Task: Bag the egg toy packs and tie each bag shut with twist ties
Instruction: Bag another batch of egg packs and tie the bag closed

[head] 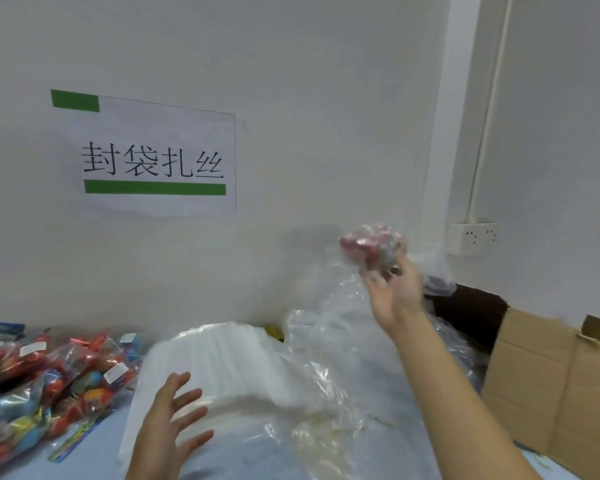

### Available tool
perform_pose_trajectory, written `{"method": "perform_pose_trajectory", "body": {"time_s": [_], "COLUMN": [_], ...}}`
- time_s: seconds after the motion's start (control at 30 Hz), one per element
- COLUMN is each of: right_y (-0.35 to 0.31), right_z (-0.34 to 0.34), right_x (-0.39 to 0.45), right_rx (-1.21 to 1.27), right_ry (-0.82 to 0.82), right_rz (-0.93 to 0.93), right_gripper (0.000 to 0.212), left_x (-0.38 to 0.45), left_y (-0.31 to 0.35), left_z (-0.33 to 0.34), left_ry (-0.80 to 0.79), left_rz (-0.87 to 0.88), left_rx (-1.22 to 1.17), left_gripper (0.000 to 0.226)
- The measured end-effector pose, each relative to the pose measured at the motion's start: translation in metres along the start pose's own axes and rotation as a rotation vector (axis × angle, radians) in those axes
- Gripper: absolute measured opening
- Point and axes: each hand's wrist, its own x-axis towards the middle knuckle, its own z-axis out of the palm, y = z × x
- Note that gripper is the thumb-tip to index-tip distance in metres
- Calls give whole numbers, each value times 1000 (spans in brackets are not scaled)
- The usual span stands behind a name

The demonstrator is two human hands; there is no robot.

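Up at 2 o'clock, the right hand [392, 289] holds a bagged egg pack [373, 245] in its fingertips, high over the table, near the wall. Down at 7 o'clock, the left hand [172, 424] is spread, over the near edge of the white bag stack [229, 365]. More egg packs [45, 379] lie at 8 o'clock. A box [548, 382] blocks the right side. The sign [153, 157] reads 封袋扎丝.

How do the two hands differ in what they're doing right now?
The right hand is raised high in front of the wall, gripping a blurred egg toy pack; the left hand is low over the stack of clear bags, holding nothing. The right's fingers curl; the left's are spread. Both are bare.
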Motion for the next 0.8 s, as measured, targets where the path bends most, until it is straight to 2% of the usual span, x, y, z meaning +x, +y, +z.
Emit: {"method": "perform_pose_trajectory", "body": {"time_s": [0.1,0.2,0.27,0.4,0.53,0.6,0.67,0.7,0.73,0.8], "right_y": [-27,-20,-3,38,72,80,81,79,78,77], "right_z": [-13,-24,-32,-48,-72,-84,-89,-90,-90,-93], "right_x": [11,4,-5,-25,-47,-52,-50,-48,-47,-46], "right_rx": [124,10,-193,-809,-1233,-1410,-1517,-1570,-1666,-1887], "right_ry": [-116,-137,-140,-213,-442,-518,-427,-358,-305,-272], "right_rz": [-102,-43,40,187,311,257,73,-9,-55,22], "right_gripper": [55,37,26,24,24,19,10,11,24,55], "left_x": [4,7,10,13,14,16,16,15,15,13], "left_y": [-6,-10,-12,-17,-23,-26,-28,-29,-30,-31], "left_z": [0,4,6,6,0,-1,-1,-1,-1,-1], "left_ry": [-28,-65,-72,-46,-30,-23,-11,-10,-11,-14], "left_rz": [51,75,66,124,233,267,296,307,318,347], "left_rx": [63,195,284,432,541,588,625,643,663,700], "left_gripper": [30,29,30,31,26,26,27,27,27,27]}}
